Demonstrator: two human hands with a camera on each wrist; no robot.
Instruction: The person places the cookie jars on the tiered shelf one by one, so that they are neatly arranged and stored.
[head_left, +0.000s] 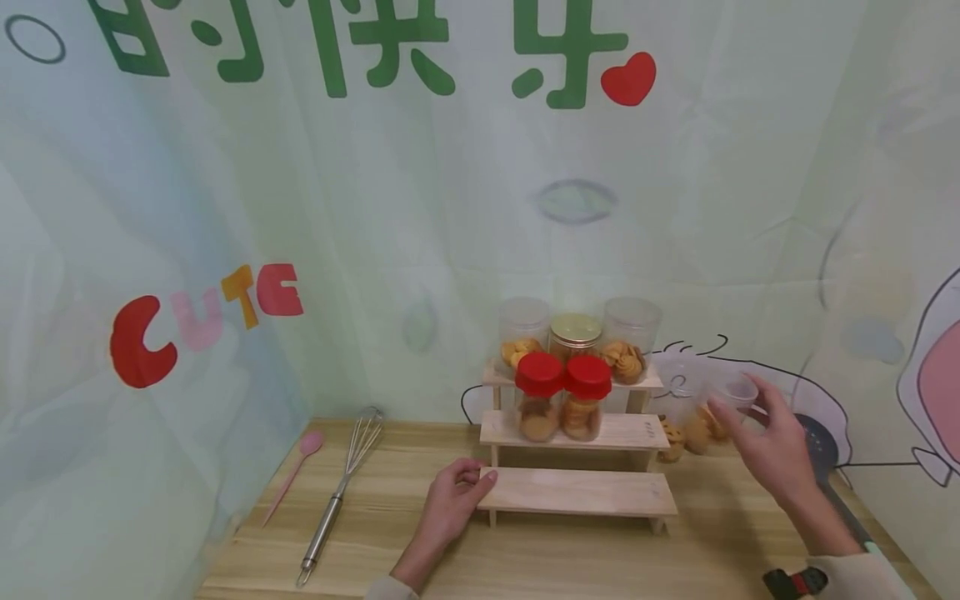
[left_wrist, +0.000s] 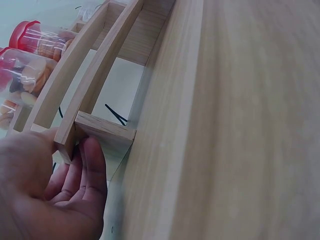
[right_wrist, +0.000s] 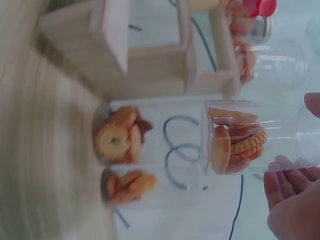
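My left hand (head_left: 455,502) grips the left end of the lowest shelf of a three-step wooden rack (head_left: 577,490); in the left wrist view its thumb and fingers (left_wrist: 92,165) close round the shelf corner. My right hand (head_left: 776,450) holds a clear jar of cookies (right_wrist: 237,142) near its top, right of the rack and off the table. Two more cookie jars (right_wrist: 120,135) stand on the table beside the rack. Two red-lidded jars (head_left: 538,396) are on the middle shelf. The top shelf bears two clear jars (head_left: 626,342) and a gold-lidded jar (head_left: 575,333) between them.
A whisk (head_left: 341,492) and a pink spoon (head_left: 294,475) lie on the table's left side. At the right edge is a dark slotted utensil (head_left: 819,446), partly behind my right hand. A printed cloth (head_left: 420,208) hangs behind the table.
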